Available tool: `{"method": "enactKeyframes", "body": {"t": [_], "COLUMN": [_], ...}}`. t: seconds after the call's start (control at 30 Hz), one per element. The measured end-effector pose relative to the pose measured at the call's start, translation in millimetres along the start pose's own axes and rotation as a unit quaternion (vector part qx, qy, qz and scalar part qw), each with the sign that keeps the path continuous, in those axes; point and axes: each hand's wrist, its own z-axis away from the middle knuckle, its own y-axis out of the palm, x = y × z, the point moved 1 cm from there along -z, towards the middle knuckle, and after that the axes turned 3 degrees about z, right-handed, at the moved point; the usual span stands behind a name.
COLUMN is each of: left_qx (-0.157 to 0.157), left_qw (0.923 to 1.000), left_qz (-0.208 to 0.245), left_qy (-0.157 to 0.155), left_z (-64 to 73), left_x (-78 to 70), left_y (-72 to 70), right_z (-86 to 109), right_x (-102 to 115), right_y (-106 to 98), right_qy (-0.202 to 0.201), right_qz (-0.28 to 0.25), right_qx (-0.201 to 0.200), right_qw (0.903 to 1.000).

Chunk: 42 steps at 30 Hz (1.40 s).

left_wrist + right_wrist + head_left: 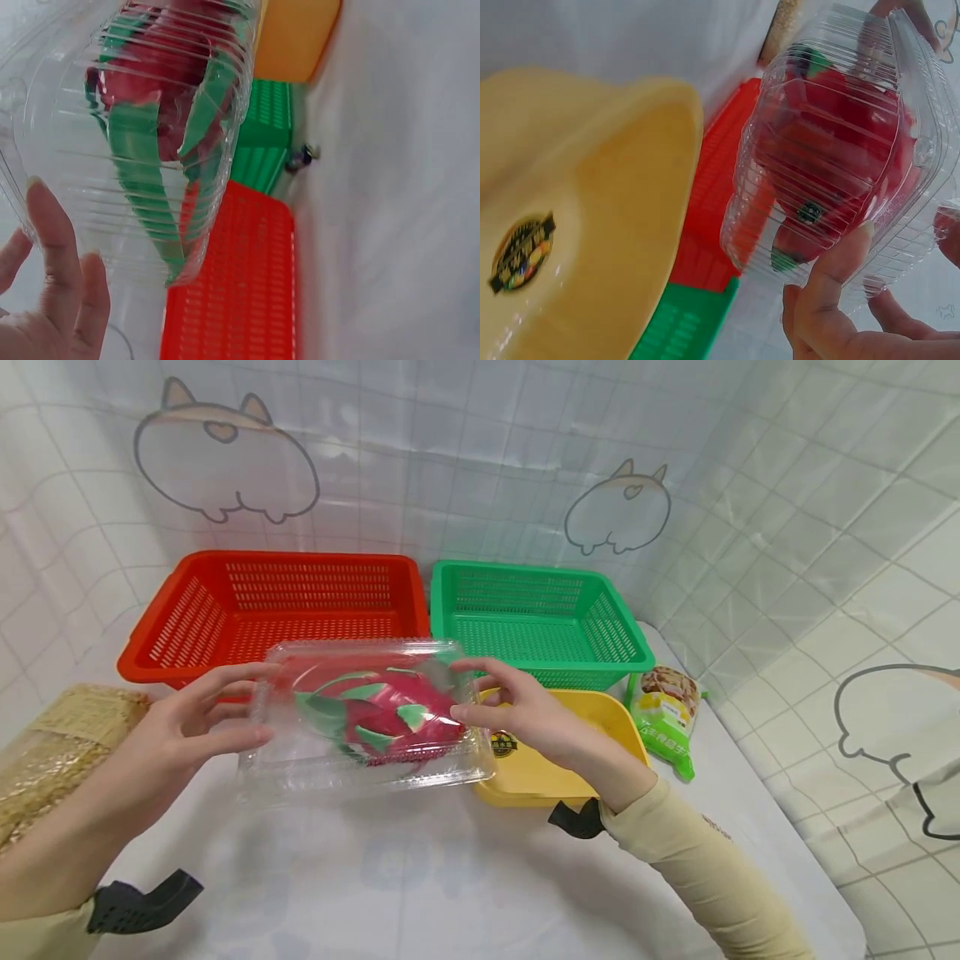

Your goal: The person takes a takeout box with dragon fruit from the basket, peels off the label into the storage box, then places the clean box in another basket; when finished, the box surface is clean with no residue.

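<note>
A clear plastic clamshell box [281, 760], its lid closed, is held up above the white table, in front of the baskets. Inside it lies a dragon fruit [393, 714], pinkish red with green scales, nearer the box's right end. My left hand [176, 727] grips the left end of the box, with thumb and fingers apart along the edge. The right hand [532, 710] holds the other end between thumb and fingers. In the right wrist view the fruit [840, 142] shows through the ribbed plastic.
A red basket [315, 564] and a green basket [525, 568] stand at the back. A yellow bin [592, 735] is behind the right forearm, beside a green snack bag [667, 718]. At far left lies a bag of pale grains [67, 743]. A tiled-pattern curtain [450, 460] hangs behind.
</note>
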Motion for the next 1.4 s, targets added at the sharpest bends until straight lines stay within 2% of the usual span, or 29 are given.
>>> {"method": "enactKeyframes", "body": {"t": [0.33, 0.97, 1.23, 1.4], "left_qx": [0.005, 0.032, 0.023, 0.009], "left_qw": [0.9999, 0.9994, 0.9992, 0.9995], "left_qz": [-0.005, -0.009, -0.007, 0.004], "left_qy": [0.007, -0.014, -0.031, -0.031], "left_z": [-20.6, -72.9, -98.6, -113.3], "left_x": [-24.7, -58.0, -72.4, -85.0], "left_y": [11.0, 29.5, 41.2, 47.7], "right_z": [3.6, 0.9, -6.1, -13.8], "right_x": [5, 6, 5, 5], "right_y": [-24, -67, -86, -96], "right_qy": [-0.005, 0.02, 0.041, 0.037], "right_qz": [0.002, -0.015, -0.029, -0.035], "right_qx": [-0.009, -0.049, -0.064, -0.085], "right_qw": [0.9999, 0.9985, 0.9967, 0.9951]}}
